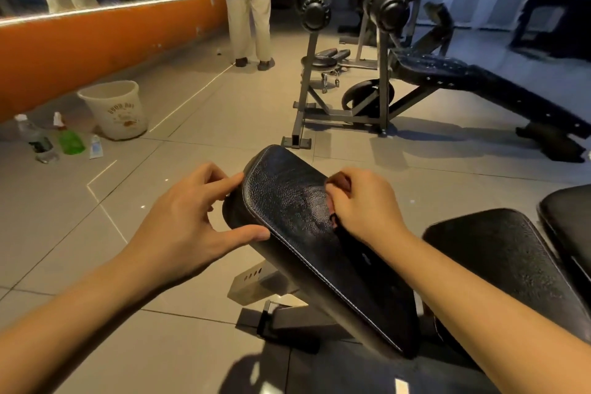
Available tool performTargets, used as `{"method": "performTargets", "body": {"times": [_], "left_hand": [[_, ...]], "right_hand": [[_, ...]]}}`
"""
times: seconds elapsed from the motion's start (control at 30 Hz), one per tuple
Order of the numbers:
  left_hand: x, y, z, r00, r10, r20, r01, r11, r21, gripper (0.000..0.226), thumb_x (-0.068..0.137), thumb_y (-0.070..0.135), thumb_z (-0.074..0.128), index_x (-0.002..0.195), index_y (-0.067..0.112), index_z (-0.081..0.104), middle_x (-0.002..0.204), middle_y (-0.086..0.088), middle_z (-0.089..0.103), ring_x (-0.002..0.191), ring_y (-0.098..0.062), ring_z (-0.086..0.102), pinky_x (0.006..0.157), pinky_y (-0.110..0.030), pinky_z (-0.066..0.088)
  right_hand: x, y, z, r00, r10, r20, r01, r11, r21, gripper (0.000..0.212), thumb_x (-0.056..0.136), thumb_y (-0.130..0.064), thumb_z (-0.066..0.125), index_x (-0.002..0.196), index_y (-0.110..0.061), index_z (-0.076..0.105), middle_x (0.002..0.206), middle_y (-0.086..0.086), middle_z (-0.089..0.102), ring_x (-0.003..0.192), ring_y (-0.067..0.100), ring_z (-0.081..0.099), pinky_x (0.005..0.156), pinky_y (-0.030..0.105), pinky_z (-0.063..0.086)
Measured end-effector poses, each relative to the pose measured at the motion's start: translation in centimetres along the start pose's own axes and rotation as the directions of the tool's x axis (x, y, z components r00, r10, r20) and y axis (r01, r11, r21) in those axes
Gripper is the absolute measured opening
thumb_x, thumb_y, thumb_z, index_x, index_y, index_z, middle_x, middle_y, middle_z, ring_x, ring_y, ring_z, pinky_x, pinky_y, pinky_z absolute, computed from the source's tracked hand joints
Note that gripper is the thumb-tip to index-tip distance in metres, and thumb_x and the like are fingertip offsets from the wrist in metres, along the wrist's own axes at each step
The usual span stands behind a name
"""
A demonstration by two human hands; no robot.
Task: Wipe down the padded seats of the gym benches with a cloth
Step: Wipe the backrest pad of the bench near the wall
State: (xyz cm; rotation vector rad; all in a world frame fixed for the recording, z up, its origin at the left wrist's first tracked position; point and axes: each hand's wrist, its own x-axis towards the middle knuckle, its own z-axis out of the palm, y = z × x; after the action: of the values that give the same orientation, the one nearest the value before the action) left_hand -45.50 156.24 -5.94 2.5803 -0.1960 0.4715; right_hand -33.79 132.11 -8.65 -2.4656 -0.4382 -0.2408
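Note:
A black padded bench seat (297, 211) slopes from the middle of the view down towards me. My left hand (188, 227) holds its left edge, thumb on the top seam and index finger against the upper corner. My right hand (361, 205) rests on the right side of the pad with its fingers curled. They grip a small dark, reddish cloth (339, 183), most of which is hidden under the fingers. A second black pad (505, 265) lies to the right, and a third pad (572, 227) is at the right edge.
A cream bucket (112, 109), a clear bottle (35, 137), a green spray bottle (68, 137) and a tube (96, 145) stand on the tiled floor by the orange wall (96, 41). A person (248, 9) stands at the back. A weight rack (367, 73) with an inclined bench (479, 80) stands ahead on the right.

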Motion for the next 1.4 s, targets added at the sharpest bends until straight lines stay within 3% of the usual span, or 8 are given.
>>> {"method": "performTargets", "body": {"times": [0.13, 0.37, 0.6, 0.77, 0.83, 1.03, 1.23, 1.4], "left_hand": [[0.0, 0.5, 0.2, 1.0, 0.008, -0.004, -0.007, 0.998, 0.055, 0.089, 0.065, 0.089, 0.05, 0.14, 0.042, 0.052, 0.105, 0.013, 0.051, 0.089, -0.005, 0.05, 0.064, -0.021, 0.042], [-0.1, 0.1, 0.3, 1.0, -0.011, -0.011, 0.012, 0.999, 0.048, 0.093, 0.066, 0.09, 0.052, 0.143, 0.039, 0.055, 0.105, 0.014, 0.05, 0.092, -0.009, 0.051, 0.071, -0.034, 0.053], [0.0, 0.3, 0.2, 1.0, -0.004, -0.005, 0.005, 1.0, 0.031, 0.091, 0.062, 0.09, 0.05, 0.139, 0.041, 0.055, 0.104, 0.014, 0.05, 0.093, -0.005, 0.05, 0.064, -0.02, 0.04], [-0.1, 0.1, 0.3, 1.0, -0.002, -0.018, 0.002, 1.0, 0.011, 0.088, 0.065, 0.09, 0.053, 0.14, 0.044, 0.055, 0.103, 0.018, 0.05, 0.093, -0.004, 0.052, 0.066, -0.025, 0.047], [-0.1, -0.1, 0.4, 1.0, 0.002, -0.018, -0.001, 1.0, 0.006, 0.089, 0.066, 0.09, 0.053, 0.141, 0.043, 0.055, 0.103, 0.018, 0.05, 0.094, -0.004, 0.052, 0.07, -0.028, 0.05], [-0.2, 0.0, 0.7, 0.999, 0.001, -0.041, -0.002, 1.0, -0.022, 0.081, 0.067, 0.089, 0.054, 0.139, 0.052, 0.048, 0.105, 0.017, 0.049, 0.095, -0.009, 0.053, 0.069, -0.032, 0.052], [-0.3, 0.1, 0.6, 0.999, 0.004, -0.052, -0.005, 1.0, -0.021, 0.087, 0.066, 0.089, 0.055, 0.141, 0.045, 0.053, 0.103, 0.017, 0.05, 0.092, -0.006, 0.053, 0.068, -0.026, 0.048], [-0.2, 0.2, 0.6, 0.999, 0.009, -0.047, -0.01, 1.0, -0.009, 0.085, 0.066, 0.089, 0.054, 0.139, 0.046, 0.053, 0.103, 0.017, 0.049, 0.095, -0.002, 0.051, 0.066, -0.021, 0.044]], "right_hand": [[-1.7, -4.0, 0.0, 0.928, -0.369, -0.047, 0.372, 0.911, 0.177, 0.014, 0.096, -0.03, 0.063, 0.103, -0.022, 0.073, 0.097, -0.006, 0.072, 0.092, 0.016, 0.064, 0.082, 0.034, 0.052], [0.8, 4.5, -0.8, 0.972, 0.233, -0.034, -0.233, 0.927, -0.292, 0.023, 0.099, -0.03, 0.056, 0.099, -0.011, 0.069, 0.098, 0.013, 0.072, 0.088, 0.035, 0.065, 0.073, 0.04, 0.053], [-3.2, -5.0, -0.2, 0.871, -0.49, -0.042, 0.491, 0.865, 0.106, 0.022, 0.097, -0.035, 0.062, 0.112, -0.022, 0.07, 0.103, -0.005, 0.07, 0.094, 0.015, 0.064, 0.081, 0.033, 0.054], [0.5, 3.7, -1.3, 0.995, 0.099, 0.006, -0.094, 0.962, -0.258, 0.019, 0.099, -0.033, 0.059, 0.102, -0.019, 0.07, 0.095, 0.001, 0.069, 0.09, 0.025, 0.063, 0.07, 0.032, 0.04], [0.3, 3.7, -1.0, 0.991, 0.135, -0.022, -0.136, 0.952, -0.276, 0.019, 0.098, -0.033, 0.059, 0.101, -0.017, 0.07, 0.098, 0.006, 0.071, 0.091, 0.03, 0.064, 0.068, 0.033, 0.041], [-4.1, -3.6, -0.6, 0.845, -0.533, 0.031, 0.525, 0.84, 0.134, 0.022, 0.094, -0.03, 0.063, 0.114, -0.023, 0.07, 0.102, -0.007, 0.069, 0.094, 0.014, 0.065, 0.081, 0.031, 0.053], [-0.2, 4.3, -0.7, 0.995, 0.092, -0.045, -0.099, 0.977, -0.187, 0.017, 0.098, -0.035, 0.061, 0.102, -0.021, 0.07, 0.096, 0.001, 0.071, 0.094, 0.026, 0.066, 0.076, 0.036, 0.05], [-4.5, -3.2, -0.4, 0.903, -0.428, -0.041, 0.429, 0.893, 0.138, 0.018, 0.094, -0.033, 0.062, 0.108, -0.027, 0.071, 0.098, -0.009, 0.069, 0.091, 0.012, 0.064, 0.08, 0.029, 0.051]]}}
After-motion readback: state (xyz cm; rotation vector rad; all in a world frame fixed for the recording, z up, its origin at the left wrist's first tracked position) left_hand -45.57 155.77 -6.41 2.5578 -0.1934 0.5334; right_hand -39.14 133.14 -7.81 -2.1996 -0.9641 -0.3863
